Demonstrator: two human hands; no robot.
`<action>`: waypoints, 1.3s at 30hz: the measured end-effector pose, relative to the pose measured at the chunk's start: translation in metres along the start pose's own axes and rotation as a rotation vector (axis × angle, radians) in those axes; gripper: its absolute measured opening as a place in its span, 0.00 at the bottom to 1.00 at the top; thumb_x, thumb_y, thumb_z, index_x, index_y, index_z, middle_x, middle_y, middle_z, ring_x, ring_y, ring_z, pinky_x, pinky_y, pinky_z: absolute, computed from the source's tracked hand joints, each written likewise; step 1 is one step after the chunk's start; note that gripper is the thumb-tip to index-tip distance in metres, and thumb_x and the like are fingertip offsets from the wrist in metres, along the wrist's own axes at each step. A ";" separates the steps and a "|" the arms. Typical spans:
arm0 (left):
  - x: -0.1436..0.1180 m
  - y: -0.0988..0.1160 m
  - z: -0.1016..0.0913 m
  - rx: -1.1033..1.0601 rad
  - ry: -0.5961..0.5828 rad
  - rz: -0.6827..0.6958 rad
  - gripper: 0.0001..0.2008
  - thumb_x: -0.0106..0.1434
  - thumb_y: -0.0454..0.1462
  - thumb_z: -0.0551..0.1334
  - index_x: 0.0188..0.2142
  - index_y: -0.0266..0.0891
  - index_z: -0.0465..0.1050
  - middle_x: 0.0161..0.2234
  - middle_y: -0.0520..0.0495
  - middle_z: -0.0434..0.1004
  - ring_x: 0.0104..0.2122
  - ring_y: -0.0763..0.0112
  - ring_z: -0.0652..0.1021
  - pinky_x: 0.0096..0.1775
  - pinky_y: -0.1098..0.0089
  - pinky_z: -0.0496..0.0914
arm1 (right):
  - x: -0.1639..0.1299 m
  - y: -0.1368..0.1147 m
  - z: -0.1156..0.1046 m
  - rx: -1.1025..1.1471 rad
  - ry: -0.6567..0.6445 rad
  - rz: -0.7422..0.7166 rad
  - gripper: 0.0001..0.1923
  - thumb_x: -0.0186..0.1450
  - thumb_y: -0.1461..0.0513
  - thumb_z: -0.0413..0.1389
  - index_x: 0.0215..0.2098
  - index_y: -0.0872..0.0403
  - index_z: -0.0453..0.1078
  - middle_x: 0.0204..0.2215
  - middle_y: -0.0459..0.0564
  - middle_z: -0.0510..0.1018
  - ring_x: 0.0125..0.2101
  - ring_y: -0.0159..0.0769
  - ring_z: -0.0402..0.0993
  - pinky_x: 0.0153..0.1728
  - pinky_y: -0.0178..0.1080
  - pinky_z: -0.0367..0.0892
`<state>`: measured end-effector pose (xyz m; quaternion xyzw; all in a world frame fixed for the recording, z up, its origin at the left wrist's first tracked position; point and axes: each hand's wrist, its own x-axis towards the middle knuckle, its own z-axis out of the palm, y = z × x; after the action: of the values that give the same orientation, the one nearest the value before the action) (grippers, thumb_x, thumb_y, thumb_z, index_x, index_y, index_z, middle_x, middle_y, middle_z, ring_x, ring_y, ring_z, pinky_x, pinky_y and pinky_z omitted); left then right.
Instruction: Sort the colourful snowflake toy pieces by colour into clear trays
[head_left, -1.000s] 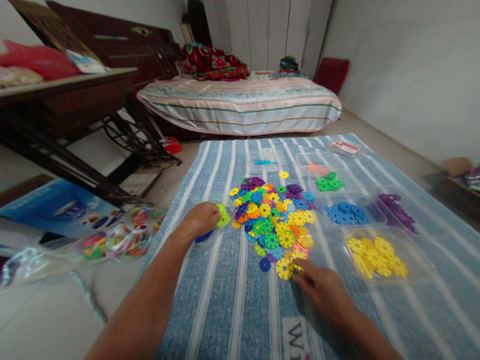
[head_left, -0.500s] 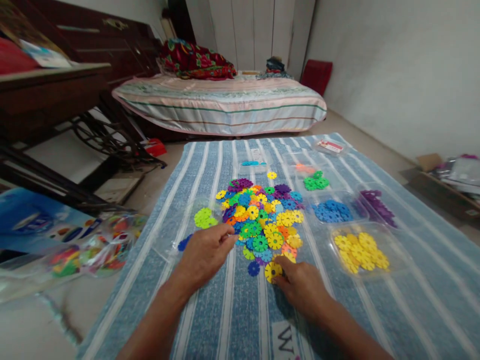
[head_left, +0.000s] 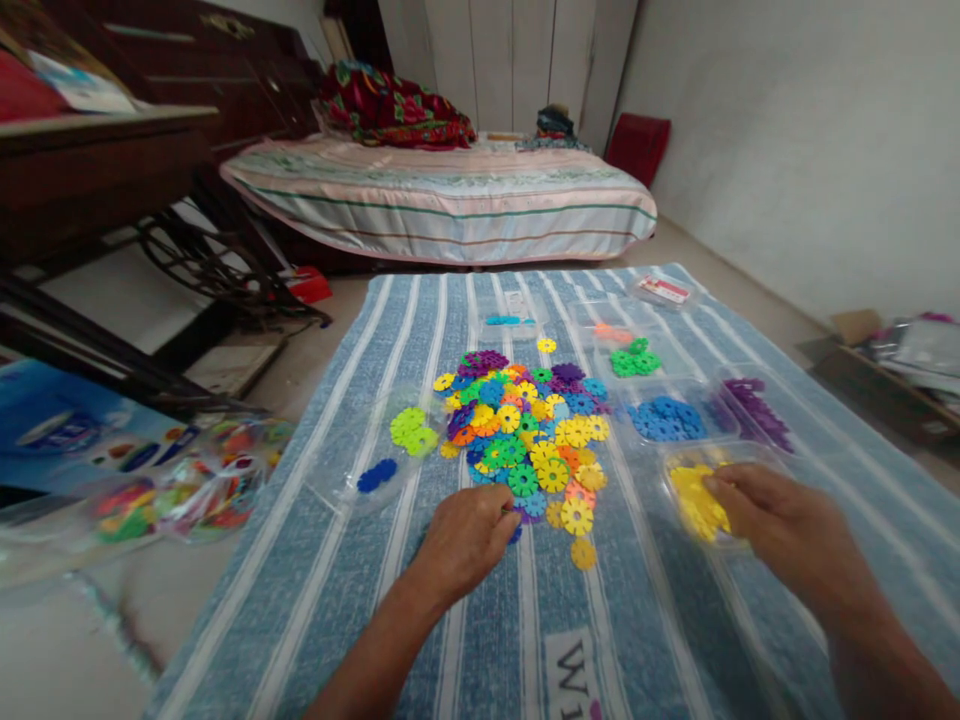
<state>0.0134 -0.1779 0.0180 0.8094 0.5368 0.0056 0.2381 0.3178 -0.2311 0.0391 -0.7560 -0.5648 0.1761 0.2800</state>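
A mixed heap of notched plastic flower discs (head_left: pixel 523 480) in several colours lies on the striped cloth. At its near edge is my left hand (head_left: pixel 469 535), fingers pinched together; a sliver of something greenish shows at the tips, too small to name. My right hand (head_left: pixel 780 530) reaches over a clear plastic tray (head_left: pixel 757 455) of yellow flower discs (head_left: pixel 697 510). Its thumb and forefinger are closed on a yellow disc (head_left: pixel 709 482), mostly hidden by the fingers. Two loose yellow discs (head_left: pixel 583 554) lie near the heap's front.
Clear trays hold blue discs (head_left: pixel 667 418), purple discs (head_left: pixel 757 412), green discs (head_left: pixel 636 360) and orange discs (head_left: pixel 613 332). On the left, another tray (head_left: pixel 330 490) has lime discs (head_left: pixel 411 430) and dark blue ones (head_left: pixel 376 475). A bed (head_left: pixel 450 200) stands beyond.
My right hand has carried a yellow disc from the heap's front rightward to the yellow tray. My left hand has moved right and nearer, along the heap's front edge.
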 end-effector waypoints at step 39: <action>-0.005 -0.008 0.006 -0.104 -0.016 -0.119 0.04 0.54 0.38 0.58 0.27 0.41 0.69 0.25 0.53 0.73 0.27 0.71 0.73 0.27 0.72 0.55 | 0.013 0.022 -0.003 -0.588 -0.058 -0.003 0.20 0.63 0.51 0.43 0.31 0.48 0.75 0.22 0.50 0.77 0.24 0.41 0.74 0.24 0.36 0.60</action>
<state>0.0060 -0.1821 0.0109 0.7627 0.5809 0.0129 0.2841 0.3401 -0.2239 0.0279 -0.7985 -0.6005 0.0258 0.0329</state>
